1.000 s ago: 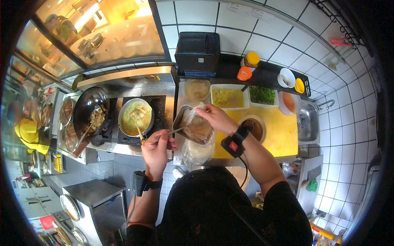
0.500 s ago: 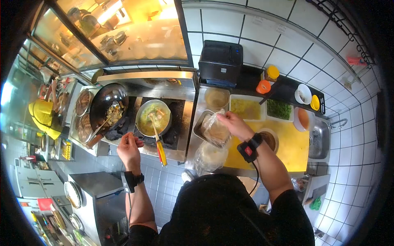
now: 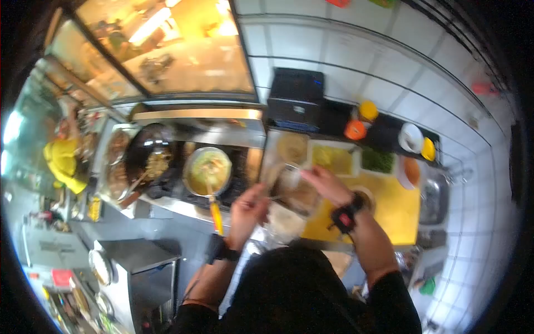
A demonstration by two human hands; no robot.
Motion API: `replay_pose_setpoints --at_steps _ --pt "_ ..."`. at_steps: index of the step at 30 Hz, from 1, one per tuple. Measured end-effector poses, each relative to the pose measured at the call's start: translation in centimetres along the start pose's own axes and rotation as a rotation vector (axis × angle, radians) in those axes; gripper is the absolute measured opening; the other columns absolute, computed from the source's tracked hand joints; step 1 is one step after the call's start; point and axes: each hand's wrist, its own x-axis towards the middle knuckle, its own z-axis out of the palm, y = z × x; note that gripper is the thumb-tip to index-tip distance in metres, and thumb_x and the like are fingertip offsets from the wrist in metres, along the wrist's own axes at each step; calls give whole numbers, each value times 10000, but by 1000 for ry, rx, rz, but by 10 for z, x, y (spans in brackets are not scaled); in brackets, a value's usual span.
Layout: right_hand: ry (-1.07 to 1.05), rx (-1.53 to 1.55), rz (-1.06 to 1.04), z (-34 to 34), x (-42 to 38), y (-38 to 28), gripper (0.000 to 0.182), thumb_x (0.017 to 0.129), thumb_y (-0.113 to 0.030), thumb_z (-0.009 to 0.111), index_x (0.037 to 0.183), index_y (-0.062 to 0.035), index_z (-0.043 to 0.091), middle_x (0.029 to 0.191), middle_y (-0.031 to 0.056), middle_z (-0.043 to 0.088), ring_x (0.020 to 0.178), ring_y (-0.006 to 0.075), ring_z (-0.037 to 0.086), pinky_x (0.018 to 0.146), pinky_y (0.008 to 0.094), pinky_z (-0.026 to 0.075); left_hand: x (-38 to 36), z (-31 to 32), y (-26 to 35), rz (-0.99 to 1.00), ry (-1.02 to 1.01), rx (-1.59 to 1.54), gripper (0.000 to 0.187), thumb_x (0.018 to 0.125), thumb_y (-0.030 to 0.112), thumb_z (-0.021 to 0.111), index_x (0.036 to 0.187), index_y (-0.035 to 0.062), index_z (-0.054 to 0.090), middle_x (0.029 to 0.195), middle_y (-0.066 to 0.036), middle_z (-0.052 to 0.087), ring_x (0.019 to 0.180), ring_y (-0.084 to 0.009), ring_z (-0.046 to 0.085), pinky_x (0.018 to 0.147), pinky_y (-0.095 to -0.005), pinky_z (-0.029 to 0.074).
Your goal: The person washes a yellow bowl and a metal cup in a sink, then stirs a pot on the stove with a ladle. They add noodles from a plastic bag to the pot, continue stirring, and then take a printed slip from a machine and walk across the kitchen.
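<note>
My right hand (image 3: 321,182) is closed on the edge of a clear plastic bag (image 3: 296,192) over a metal container on the counter. Just left of the container is my left hand (image 3: 251,207), its fingers curled together; blur hides whether they hold anything. Below the container sits a pale, plastic-wrapped bundle (image 3: 285,224). A pot (image 3: 208,170) of yellowish food stands on the stove with a yellow-and-red handled utensil (image 3: 216,216) in it.
A black wok (image 3: 146,153) with food is at the left. Behind the yellow cutting board (image 3: 389,222) are trays of yellow food (image 3: 332,160) and chopped greens (image 3: 378,160). A sink (image 3: 435,201) is at right, and a person in yellow (image 3: 65,164) at far left.
My left hand has moved right, from beside the stove to the container's left side. My right hand stays at the bag. The view has shifted, and the scene sits slightly lower and blurred.
</note>
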Motion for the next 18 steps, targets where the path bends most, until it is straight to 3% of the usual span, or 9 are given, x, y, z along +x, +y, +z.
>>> replay_pose_setpoints --at_steps 2,4,5,7,9,12,14,18 --pt "-20 -106 50 -14 -12 -10 384 974 -379 561 1049 -12 648 963 68 668 913 130 587 849 288 464 1 -2 5 -53 44 87 480 956 271 618 1366 50 505 766 11 631 582 -65 536 516 -227 459" --pt "-57 56 119 -22 -28 -26 364 977 -348 565 1073 -5 638 969 58 661 928 138 584 862 289 453 13 -4 -3 -8 169 6 518 956 351 610 1362 44 515 850 7 635 669 -59 549 553 -217 455" --pt "-73 61 97 -33 -19 7 357 981 -328 564 1107 2 618 1020 48 648 960 136 574 884 284 443 16 -1 9 -39 148 28 543 963 373 590 1385 46 485 898 -7 634 714 -69 564 572 -219 464" --pt "-127 90 66 -35 -25 3 346 987 -317 556 1115 1 605 1044 36 634 974 123 561 889 276 437 31 -1 1 -81 -81 92 605 969 393 556 1445 56 394 1052 -62 617 847 -111 605 605 -247 516" --pt "-190 -5 144 -40 -30 -1 335 989 -310 551 1112 -2 599 1049 32 629 977 118 555 895 284 436 40 9 4 -227 -361 58 639 955 424 560 1437 36 399 1113 -88 594 885 -134 619 584 -258 537" --pt "-268 -87 111 -40 -38 -26 309 992 -286 548 1115 -6 592 1028 35 627 977 119 555 907 285 436 44 27 3 -294 -572 65 620 933 379 580 1403 7 424 1123 -98 596 907 -155 621 559 -254 557" --pt "-291 -167 135 -41 -36 -25 297 991 -276 550 1112 -8 592 1025 36 626 981 122 558 913 286 435 50 31 -11 -286 -589 59 598 924 351 585 1387 3 437 1124 -98 600 905 -154 622 564 -255 559" --pt "-186 100 115 -46 -25 13 255 961 -206 598 1130 -14 596 1005 53 643 990 154 590 916 302 452 52 37 -3 -318 -571 126 532 903 258 596 1347 1 457 1171 -127 609 920 -168 630 578 -266 565"
